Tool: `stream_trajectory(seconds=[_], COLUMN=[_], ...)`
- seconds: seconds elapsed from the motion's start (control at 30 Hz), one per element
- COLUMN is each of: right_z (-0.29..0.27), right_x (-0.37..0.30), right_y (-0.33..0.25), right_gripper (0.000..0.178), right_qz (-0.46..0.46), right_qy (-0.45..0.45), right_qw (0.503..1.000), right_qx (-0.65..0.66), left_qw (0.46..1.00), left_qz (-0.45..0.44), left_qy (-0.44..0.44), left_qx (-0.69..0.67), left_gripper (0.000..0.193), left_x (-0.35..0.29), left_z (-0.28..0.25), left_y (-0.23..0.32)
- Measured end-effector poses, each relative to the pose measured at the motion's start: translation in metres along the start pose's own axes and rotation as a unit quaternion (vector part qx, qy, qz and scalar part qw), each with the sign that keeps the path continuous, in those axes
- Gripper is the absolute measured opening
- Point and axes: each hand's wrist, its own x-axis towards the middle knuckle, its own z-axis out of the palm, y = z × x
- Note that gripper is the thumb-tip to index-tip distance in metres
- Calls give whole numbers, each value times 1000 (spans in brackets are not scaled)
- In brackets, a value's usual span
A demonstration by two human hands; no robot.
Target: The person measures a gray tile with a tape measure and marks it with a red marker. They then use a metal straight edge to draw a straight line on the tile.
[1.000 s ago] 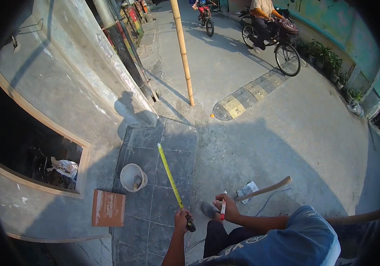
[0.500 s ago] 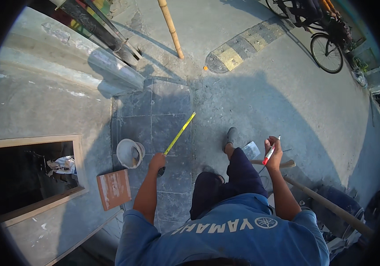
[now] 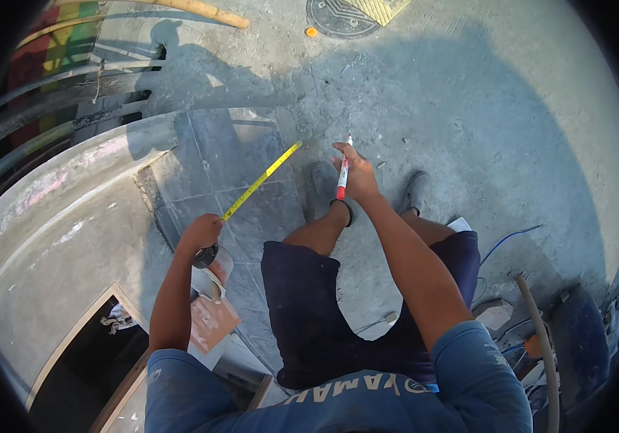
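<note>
My left hand (image 3: 203,234) is closed round a tape measure (image 3: 259,182). Its yellow blade stretches out up and to the right over the dark floor tiles, and the black case shows below my fingers. Between the fingers of my right hand (image 3: 358,172) is a white marker with a red end (image 3: 343,179). The marker points away from me, its tip just past my fingertips, to the right of the blade's free end. Partly behind my left hand stands a pale bucket (image 3: 221,268), with a reddish-brown board (image 3: 212,317) close by.
Dark tiles (image 3: 190,169) border rough concrete at the left. A low wall (image 3: 57,209) has a wood-framed opening (image 3: 86,332). Bamboo poles (image 3: 205,9) lie at the upper left. At the lower right are a wooden handle (image 3: 540,346), a blue cable (image 3: 504,239) and a dark container (image 3: 580,353).
My view has turned and shifted. My right hand has come inward with the marker, nearer the tape's free end. My left hand still holds the tape extended. The bicycle has left the view.
</note>
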Motion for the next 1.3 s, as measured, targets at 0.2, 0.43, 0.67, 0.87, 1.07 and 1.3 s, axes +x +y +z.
stream_trajectory(seconds=[0.2, 0.43, 0.67, 0.87, 1.07, 1.3], right_z=[145, 224, 240, 255, 259, 252], right_x=[49, 63, 58, 66, 65, 63], right_y=[125, 175, 172, 174, 167, 155], right_gripper=[32, 33, 37, 47, 53, 55], right_qz=[143, 58, 147, 119, 206, 254], right_qy=[-28, 90, 15, 73, 27, 23], right_qw=[978, 979, 974, 971, 962, 938], right_qx=[149, 171, 170, 192, 180, 235], left_qw=[994, 987, 976, 975, 969, 962], left_qz=[-101, -130, -186, -184, -209, -236], left_qy=[-36, -85, -110, -121, -125, -132], left_qx=[4, 37, 20, 34, 30, 34], left_gripper=[34, 34, 35, 36, 36, 37], left_x=[101, 149, 142, 141, 142, 146], left_z=[-44, -56, -78, -84, -79, -81], left_y=[41, 61, 59, 79, 90, 101])
